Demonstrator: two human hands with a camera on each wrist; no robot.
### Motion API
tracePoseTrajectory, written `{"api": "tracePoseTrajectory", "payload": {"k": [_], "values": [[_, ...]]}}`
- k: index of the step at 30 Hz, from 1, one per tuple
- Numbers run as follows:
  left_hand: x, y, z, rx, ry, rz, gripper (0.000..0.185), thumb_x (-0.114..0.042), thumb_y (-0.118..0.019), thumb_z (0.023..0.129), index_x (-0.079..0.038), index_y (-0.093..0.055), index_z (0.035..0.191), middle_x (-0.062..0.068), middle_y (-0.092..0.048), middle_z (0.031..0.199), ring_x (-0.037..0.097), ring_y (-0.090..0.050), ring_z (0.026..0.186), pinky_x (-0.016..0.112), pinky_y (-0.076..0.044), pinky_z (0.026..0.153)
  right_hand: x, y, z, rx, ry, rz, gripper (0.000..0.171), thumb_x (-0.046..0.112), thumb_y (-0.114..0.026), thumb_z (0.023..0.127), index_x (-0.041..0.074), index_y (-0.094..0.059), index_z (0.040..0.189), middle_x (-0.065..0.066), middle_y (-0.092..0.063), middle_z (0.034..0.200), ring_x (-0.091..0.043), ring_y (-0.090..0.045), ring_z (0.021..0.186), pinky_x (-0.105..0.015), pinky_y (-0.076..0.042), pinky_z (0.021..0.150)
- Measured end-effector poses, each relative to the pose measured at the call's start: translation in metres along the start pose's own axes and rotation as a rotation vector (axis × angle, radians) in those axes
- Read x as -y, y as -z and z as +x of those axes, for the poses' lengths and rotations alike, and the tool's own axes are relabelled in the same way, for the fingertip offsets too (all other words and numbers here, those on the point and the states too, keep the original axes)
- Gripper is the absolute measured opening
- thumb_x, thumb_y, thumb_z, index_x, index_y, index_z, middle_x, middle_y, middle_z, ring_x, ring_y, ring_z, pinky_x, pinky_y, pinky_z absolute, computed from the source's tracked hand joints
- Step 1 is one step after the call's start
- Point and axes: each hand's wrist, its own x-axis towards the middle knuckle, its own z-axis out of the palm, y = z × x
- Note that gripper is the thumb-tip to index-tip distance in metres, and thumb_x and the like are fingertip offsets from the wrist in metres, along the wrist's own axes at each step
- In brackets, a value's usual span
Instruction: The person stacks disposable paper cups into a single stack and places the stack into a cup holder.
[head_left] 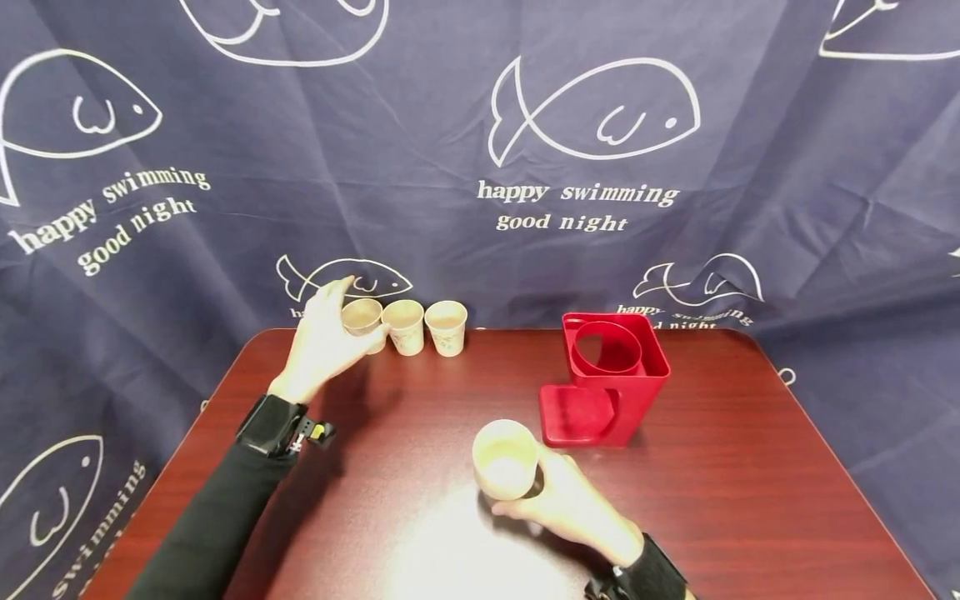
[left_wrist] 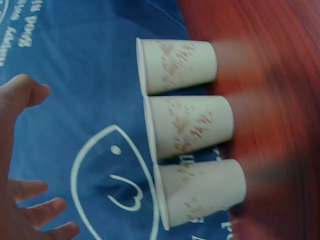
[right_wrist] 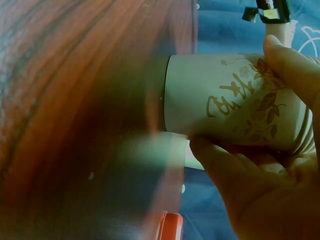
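Three patterned paper cups stand in a row at the table's far edge: left [head_left: 362,317], middle [head_left: 404,326] and right [head_left: 446,327]. My left hand [head_left: 330,325] reaches up to the left cup with its fingers spread. In the left wrist view the left hand [left_wrist: 30,150] is open and apart from the three cups [left_wrist: 192,127]. My right hand [head_left: 555,492] grips a fourth paper cup [head_left: 506,458] just above the table near me. The right wrist view shows my fingers [right_wrist: 225,155] curled round this cup [right_wrist: 230,100].
A red plastic cup holder [head_left: 607,383] with a round opening on top stands right of centre on the dark wood table [head_left: 750,467]. A navy cloth with white fish prints [head_left: 592,108] hangs close behind the table.
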Motion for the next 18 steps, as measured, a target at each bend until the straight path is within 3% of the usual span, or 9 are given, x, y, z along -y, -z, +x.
{"api": "tracePoseTrajectory", "payload": {"k": [6,18], "values": [[0.019,-0.008,0.008,0.019,0.060,0.016,0.089,-0.040,-0.081,0.082,0.002,-0.044,0.150,0.028,-0.045,0.151,0.046,-0.040,0.142,0.062,-0.034,0.114,-0.001,-0.001,-0.001,-0.008,-0.003,0.003,0.074,0.031,-0.097,0.070,0.031,-0.059,0.134,0.018,-0.069,0.116,-0.007,-0.066,0.104,-0.034,-0.056,0.097],[0.053,-0.027,0.006,0.040,0.157,-0.079,0.090,-0.035,-0.081,0.082,0.012,-0.041,0.148,0.038,-0.047,0.145,0.051,-0.044,0.136,0.061,-0.035,0.114,-0.004,-0.002,-0.001,-0.010,0.026,-0.033,0.074,0.037,-0.095,0.072,0.028,-0.059,0.135,0.013,-0.071,0.117,-0.007,-0.066,0.104,-0.034,-0.055,0.097]]}}
